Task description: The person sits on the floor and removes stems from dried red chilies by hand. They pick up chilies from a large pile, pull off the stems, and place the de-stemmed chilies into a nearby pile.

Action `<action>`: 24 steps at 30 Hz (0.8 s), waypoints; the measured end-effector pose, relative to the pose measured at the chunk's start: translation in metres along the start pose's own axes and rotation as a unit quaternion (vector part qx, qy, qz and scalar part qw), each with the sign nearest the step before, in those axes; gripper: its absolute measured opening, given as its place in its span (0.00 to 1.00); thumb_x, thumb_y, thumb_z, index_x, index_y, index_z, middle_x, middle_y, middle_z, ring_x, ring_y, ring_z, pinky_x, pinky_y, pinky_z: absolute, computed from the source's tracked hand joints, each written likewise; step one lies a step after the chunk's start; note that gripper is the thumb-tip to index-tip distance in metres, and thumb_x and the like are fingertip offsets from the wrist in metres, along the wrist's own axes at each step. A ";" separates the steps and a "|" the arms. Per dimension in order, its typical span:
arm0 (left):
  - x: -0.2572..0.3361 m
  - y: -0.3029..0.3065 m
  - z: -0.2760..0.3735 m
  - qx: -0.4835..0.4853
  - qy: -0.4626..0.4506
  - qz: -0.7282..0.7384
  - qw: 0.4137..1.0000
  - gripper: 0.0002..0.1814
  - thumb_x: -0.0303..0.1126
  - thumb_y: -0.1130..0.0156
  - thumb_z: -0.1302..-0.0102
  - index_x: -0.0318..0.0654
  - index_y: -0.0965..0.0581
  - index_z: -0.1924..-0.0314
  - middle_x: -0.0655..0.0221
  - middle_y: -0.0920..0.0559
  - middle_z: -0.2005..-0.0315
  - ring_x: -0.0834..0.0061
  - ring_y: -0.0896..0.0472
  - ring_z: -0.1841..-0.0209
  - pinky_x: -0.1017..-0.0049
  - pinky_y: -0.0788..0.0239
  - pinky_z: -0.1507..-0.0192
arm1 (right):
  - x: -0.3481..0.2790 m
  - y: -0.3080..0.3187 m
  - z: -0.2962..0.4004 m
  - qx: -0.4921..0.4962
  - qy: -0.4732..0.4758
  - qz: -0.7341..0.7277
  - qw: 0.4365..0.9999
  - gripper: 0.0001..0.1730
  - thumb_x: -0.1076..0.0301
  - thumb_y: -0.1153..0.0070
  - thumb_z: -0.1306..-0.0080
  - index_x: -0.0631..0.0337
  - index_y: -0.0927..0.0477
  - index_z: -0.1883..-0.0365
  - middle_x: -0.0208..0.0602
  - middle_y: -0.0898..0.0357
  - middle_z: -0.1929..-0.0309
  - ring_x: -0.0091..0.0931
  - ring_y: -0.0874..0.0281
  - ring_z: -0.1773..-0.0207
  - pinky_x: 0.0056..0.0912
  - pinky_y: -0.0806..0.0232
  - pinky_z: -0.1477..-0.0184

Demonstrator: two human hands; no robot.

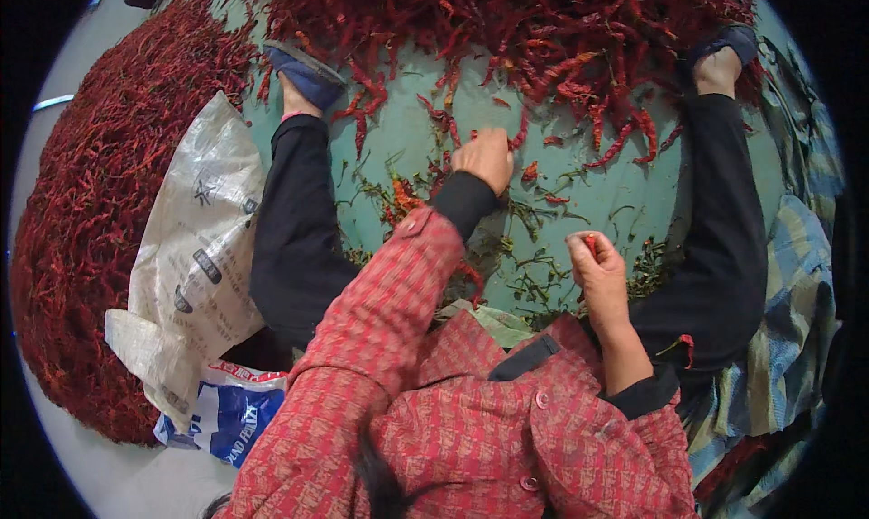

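Note:
My left hand [483, 160] is out over a green sheet [597, 196], its fingers curled away from view. A curved dried red chilli [523, 129] shows against its far side; whether the fingers grip it is hidden. Closer to my body, my right hand [601, 268] pinches a small red chilli [591, 243] between thumb and fingers. Beyond both hands spreads a heap of dried red chillies [509, 23], with loose ones along its near edge. Green chilli stems [536, 278] lie scattered on the sheet between my legs, some beside my right hand.
A larger chilli heap [102, 227] rises at the left. A white woven sack [190, 247] bearing print leans by my left leg, above a blue-and-white bag [234, 407]. Striped cloth [794, 315] lies at the right. One chilli [688, 351] rests on my right thigh.

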State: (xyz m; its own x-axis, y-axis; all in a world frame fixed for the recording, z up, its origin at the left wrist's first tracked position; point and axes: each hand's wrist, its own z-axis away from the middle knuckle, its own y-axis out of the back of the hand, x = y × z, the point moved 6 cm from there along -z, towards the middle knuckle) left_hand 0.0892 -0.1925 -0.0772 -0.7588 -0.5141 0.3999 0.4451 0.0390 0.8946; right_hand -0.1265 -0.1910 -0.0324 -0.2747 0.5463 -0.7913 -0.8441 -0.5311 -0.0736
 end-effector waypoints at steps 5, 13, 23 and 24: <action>0.053 0.028 0.092 -0.072 -0.196 0.100 0.973 0.12 0.32 0.44 0.44 0.39 0.30 0.60 0.59 0.23 0.74 0.56 0.24 0.69 0.63 0.32 0.70 | 0.003 -0.020 -0.003 -0.058 -0.016 -0.061 0.996 0.11 0.64 0.46 0.39 0.60 0.27 0.62 0.16 0.37 0.78 0.09 0.48 0.79 0.13 0.54 0.78; 0.051 0.020 0.124 -0.172 -0.006 0.380 0.909 0.09 0.33 0.46 0.40 0.34 0.26 0.65 0.63 0.23 0.77 0.77 0.24 0.77 0.76 0.32 0.73 | -0.009 -0.018 0.010 -0.048 0.053 -0.107 0.992 0.12 0.61 0.47 0.38 0.60 0.28 0.64 0.19 0.37 0.80 0.11 0.46 0.81 0.15 0.54 0.80; 0.074 0.025 0.141 -0.259 -0.285 0.186 0.904 0.08 0.32 0.46 0.44 0.42 0.28 0.64 0.58 0.24 0.74 0.60 0.24 0.69 0.66 0.32 0.69 | 0.008 0.005 -0.009 -0.023 -0.042 -0.262 0.964 0.12 0.57 0.49 0.37 0.55 0.32 0.70 0.25 0.35 0.78 0.18 0.37 0.78 0.20 0.42 0.76; 0.046 0.025 0.120 -0.202 -0.224 0.088 0.949 0.09 0.34 0.47 0.44 0.41 0.27 0.64 0.58 0.24 0.75 0.58 0.23 0.69 0.63 0.31 0.68 | 0.000 -0.003 -0.005 -0.007 -0.049 -0.279 0.959 0.12 0.57 0.49 0.37 0.56 0.32 0.69 0.26 0.33 0.77 0.19 0.34 0.76 0.22 0.39 0.74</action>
State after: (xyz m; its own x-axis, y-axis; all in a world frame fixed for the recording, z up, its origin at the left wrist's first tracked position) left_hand 0.0085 -0.1119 -0.0129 -0.7417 -0.1103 0.6616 0.6610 -0.2875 0.6931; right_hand -0.1215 -0.1923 -0.0354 0.1759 0.8057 -0.5656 -0.8663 -0.1461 -0.4776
